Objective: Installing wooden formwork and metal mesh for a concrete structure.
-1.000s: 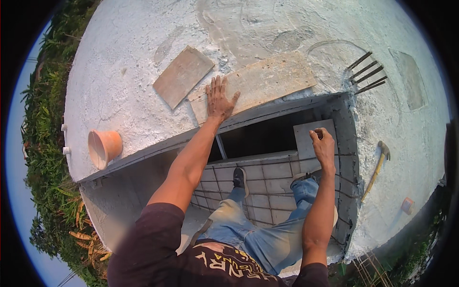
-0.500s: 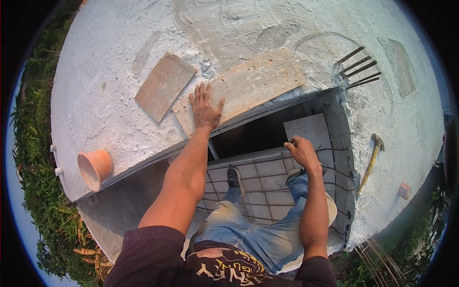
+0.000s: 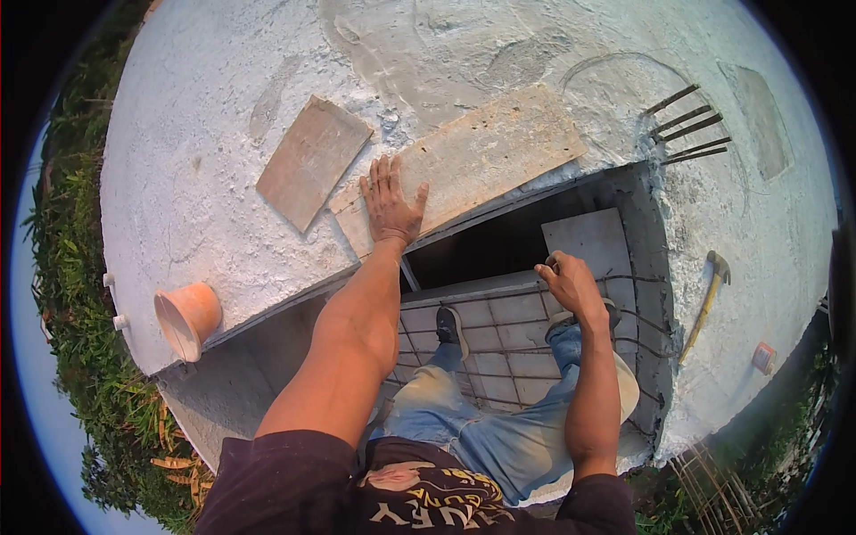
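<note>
My left hand (image 3: pixel 390 201) lies open and flat, fingers spread, on the left end of a long, pale, rough-faced board (image 3: pixel 499 147). This board rests on white concrete along the edge of a rectangular opening. Left of the hand, a smaller tan board (image 3: pixel 315 163) lies askew on the concrete. Over the opening, my right hand (image 3: pixel 571 283) hangs with its fingers curled together; whether anything is between them is hidden. Beneath it runs a grid of rebar (image 3: pixel 499 352) over grey panels, and a loose grey panel (image 3: pixel 590 242) leans at the opening's right side.
An orange bucket (image 3: pixel 189 314) lies tipped at the opening's left edge. On the right are a yellow-handled hammer (image 3: pixel 703 308) and a small can (image 3: pixel 764 358). Rebar stubs (image 3: pixel 687 125) jut from the far right corner. A dark gap (image 3: pixel 481 254) lies beyond the grid where my feet stand.
The whole view has shifted slightly, so things sit a little further right. Both hands keep their poses, the left still on the long board.
</note>
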### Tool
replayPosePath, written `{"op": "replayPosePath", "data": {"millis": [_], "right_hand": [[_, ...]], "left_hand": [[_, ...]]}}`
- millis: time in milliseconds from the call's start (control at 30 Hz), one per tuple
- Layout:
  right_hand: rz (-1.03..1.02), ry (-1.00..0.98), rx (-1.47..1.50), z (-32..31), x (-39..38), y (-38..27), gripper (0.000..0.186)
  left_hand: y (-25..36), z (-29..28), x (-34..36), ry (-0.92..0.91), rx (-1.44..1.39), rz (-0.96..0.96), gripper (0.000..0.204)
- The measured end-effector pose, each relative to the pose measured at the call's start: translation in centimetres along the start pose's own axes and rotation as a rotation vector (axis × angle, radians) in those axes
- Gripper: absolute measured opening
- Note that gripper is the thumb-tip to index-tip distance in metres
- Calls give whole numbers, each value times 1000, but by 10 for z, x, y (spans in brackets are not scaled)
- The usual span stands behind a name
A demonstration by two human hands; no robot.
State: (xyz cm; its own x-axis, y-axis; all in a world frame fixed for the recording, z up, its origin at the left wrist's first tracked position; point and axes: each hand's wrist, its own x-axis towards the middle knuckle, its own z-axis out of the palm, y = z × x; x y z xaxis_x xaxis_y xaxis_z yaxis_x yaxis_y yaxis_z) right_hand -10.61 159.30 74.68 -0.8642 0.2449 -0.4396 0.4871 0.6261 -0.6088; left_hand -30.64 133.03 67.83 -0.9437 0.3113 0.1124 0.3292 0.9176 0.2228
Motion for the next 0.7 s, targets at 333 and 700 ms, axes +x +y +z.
{"op": "replayPosePath", "data": {"millis": [333,700], "right_hand": [[68,-71,45,-2,6,-12,32],[18,-59,-84,7,1,-10,33]], "left_hand": [[-5,-2,-1,0,-16,0,75],[-7,-1,1,19,-15,51,72]]}}
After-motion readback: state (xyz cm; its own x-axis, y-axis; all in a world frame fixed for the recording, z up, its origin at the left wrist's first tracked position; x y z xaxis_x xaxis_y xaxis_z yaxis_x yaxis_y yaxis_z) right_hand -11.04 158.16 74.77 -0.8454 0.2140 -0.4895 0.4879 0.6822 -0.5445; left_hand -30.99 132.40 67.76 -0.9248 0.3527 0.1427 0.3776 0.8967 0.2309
